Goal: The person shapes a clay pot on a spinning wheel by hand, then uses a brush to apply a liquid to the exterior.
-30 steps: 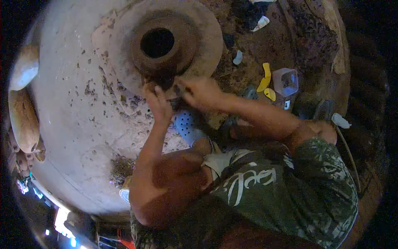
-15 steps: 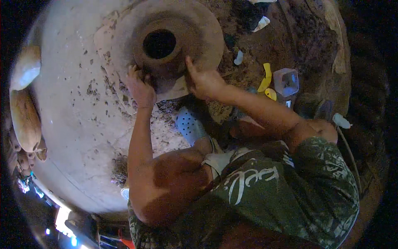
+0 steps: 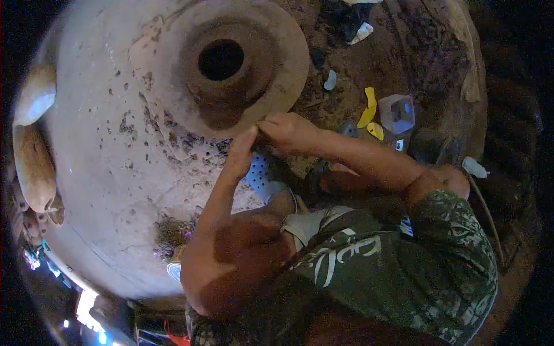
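Observation:
A brown clay pot with a round dark mouth stands upright on a pale round wheel disc, at the top of the view. Both my hands have come together just off the disc's near edge, apart from the pot. My left hand has its fingers closed against my right. My right hand is closed too, fingertips meeting the left ones. A small dark bit shows between them, too small to name.
To the right lie a yellow curved strip, a small yellow oval piece, a clear plastic tub and a pale blue piece. My blue perforated clog is below the disc. Large clay-coloured vessels lie far left.
Both hands have left the pot's near side and moved down toward me, meeting at the disc's edge. Their fingers have closed together.

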